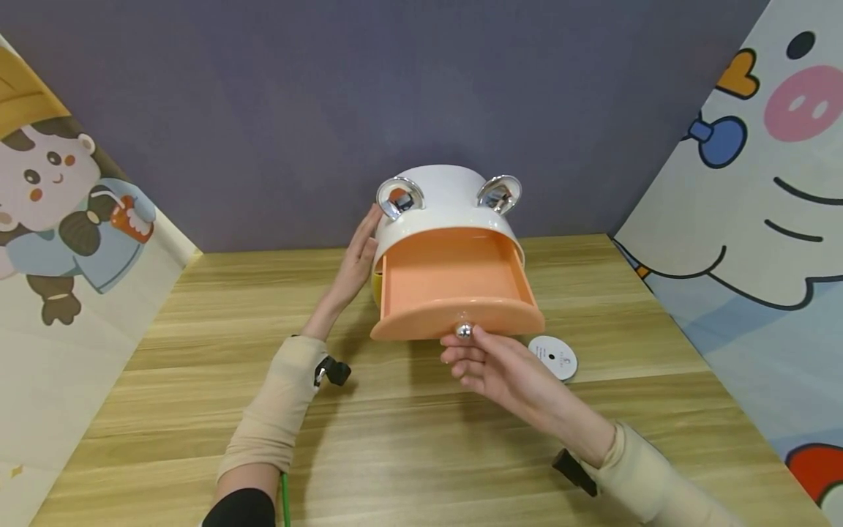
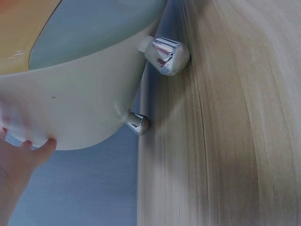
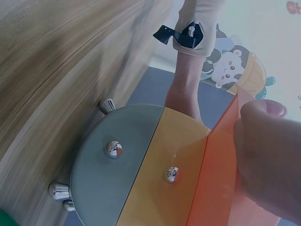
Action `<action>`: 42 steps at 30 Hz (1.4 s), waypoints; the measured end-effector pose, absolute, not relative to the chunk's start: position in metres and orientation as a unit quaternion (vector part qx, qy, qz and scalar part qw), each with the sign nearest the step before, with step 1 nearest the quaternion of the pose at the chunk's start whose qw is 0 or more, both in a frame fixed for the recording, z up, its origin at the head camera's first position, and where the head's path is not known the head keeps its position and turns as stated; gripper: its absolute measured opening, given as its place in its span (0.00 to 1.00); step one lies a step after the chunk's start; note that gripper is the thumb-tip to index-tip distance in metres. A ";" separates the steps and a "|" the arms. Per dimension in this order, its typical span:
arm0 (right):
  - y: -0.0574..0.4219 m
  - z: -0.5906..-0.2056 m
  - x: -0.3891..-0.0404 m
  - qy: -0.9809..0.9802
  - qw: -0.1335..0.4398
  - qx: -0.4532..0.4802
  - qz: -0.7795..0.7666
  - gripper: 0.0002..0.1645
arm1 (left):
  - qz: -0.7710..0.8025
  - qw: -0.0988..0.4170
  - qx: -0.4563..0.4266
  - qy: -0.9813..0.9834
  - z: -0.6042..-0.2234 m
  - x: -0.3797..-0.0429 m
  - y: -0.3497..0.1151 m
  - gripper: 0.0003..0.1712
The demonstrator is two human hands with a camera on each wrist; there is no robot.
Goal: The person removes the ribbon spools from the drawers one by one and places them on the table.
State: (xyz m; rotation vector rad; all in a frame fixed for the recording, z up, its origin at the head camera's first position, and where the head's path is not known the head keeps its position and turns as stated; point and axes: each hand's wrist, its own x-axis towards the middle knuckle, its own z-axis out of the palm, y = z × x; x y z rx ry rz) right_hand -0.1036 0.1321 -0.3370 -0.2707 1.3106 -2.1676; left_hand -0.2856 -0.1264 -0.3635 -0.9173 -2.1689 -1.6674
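A small rounded white cabinet (image 1: 437, 192) with two shiny silver ears stands against the back wall on silver feet. Its top orange drawer (image 1: 457, 267) is pulled well out, and the inside shows bare. My right hand (image 1: 510, 369) pinches the silver knob (image 1: 464, 330) on that drawer's front, thumb at its side and fingers curled below. Flat against the cabinet's left side rests my left hand (image 1: 356, 267), fingers extended; its fingertips touch the white shell in the left wrist view. Below the orange drawer, the yellow drawer (image 3: 162, 155) and grey-green drawer (image 3: 113, 183) are closed.
A round white printed disc (image 1: 552, 357) lies on the wooden table (image 1: 395, 454), right of the cabinet and close to my right hand. Behind stands a grey-blue wall (image 1: 296, 132). Cartoon-printed panels (image 1: 744, 212) flank the table. A green cable (image 1: 285, 498) runs by my left forearm.
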 end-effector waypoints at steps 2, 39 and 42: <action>0.131 -0.337 -0.104 0.489 0.291 -0.100 -0.817 0.21 | -0.573 0.128 -0.315 -0.746 -0.363 -0.286 -0.127 0.58; 0.122 -0.330 -0.149 0.495 0.237 -0.079 -0.832 0.21 | -0.565 0.154 -0.310 -0.749 -0.391 -0.312 -0.129 0.56; 0.122 -0.328 -0.153 0.496 0.236 -0.076 -0.832 0.21 | -0.563 0.155 -0.312 -0.749 -0.392 -0.312 -0.129 0.55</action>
